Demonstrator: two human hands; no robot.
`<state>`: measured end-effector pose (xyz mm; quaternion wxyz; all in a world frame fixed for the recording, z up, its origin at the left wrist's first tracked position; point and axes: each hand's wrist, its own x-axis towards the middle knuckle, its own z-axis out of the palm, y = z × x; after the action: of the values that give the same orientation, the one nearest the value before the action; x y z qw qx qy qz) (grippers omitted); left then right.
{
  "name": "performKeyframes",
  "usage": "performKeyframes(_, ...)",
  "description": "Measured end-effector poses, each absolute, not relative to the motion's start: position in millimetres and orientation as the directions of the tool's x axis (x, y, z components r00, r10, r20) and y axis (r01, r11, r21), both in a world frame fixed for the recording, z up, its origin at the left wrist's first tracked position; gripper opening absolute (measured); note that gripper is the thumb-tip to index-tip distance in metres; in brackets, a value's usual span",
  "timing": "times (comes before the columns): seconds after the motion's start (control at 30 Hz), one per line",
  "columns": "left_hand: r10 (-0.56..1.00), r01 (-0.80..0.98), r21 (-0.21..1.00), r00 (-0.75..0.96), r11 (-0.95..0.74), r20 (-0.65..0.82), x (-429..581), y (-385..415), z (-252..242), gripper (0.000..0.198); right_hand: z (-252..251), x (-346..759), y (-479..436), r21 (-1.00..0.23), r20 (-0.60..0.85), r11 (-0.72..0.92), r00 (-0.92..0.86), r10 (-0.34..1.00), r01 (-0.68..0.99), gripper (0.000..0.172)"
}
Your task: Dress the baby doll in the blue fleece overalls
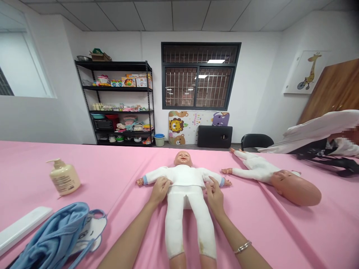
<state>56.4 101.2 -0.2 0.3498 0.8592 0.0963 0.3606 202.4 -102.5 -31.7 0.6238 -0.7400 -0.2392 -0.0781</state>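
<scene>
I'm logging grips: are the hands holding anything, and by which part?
A hold cannot be confirmed. The left hand is at one side of the white top on the middle doll, near the hem; the right hand is at the other.

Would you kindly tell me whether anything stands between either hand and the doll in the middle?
Nothing visible does: the left hand and right hand are at opposite sides of the middle doll, by its white top. The pump bottle stands well left, the other doll to the right.
</scene>
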Motion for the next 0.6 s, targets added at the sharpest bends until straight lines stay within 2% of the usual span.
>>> performKeyframes(0.13, 0.527, 0.036, 0.684, 0.669, -0.728, 0.525, 61, 106, -8, 0.039, -34, 201, -101, -0.841, 0.447, -0.141, 0.817, 0.365, 0.523, 0.049)
performKeyframes(0.23, 0.559, 0.106, 0.677, 0.663, -0.728, 0.498, 63, 110, -14, 0.039, -42, 207, -97, -0.822, 0.385, -0.227, 0.803, 0.454, 0.523, 0.058)
performKeyframes(0.3, 0.576, 0.154, 0.667, 0.664, -0.729, 0.477, 64, 112, -16, 0.040, -46, 212, -95, -0.849, 0.337, -0.223, 0.815, 0.471, 0.480, 0.059)
performKeyframes(0.4, 0.584, 0.209, 0.645, 0.679, -0.735, 0.445, 65, 114, -16, 0.040, -47, 218, -94, -0.908, 0.305, -0.162, 0.875, 0.375, 0.386, 0.060)
performKeyframes(0.5, 0.560, 0.237, 0.605, 0.712, -0.760, 0.424, 64, 111, -14, 0.031, -43, 218, -97, -0.934, 0.298, -0.130, 0.926, 0.231, 0.333, 0.057)
performKeyframes(0.6, 0.521, 0.243, 0.561, 0.747, -0.792, 0.413, 57, 103, -10, 0.022, -38, 211, -103, -0.951, 0.277, -0.090, 0.944, 0.181, 0.296, 0.054)
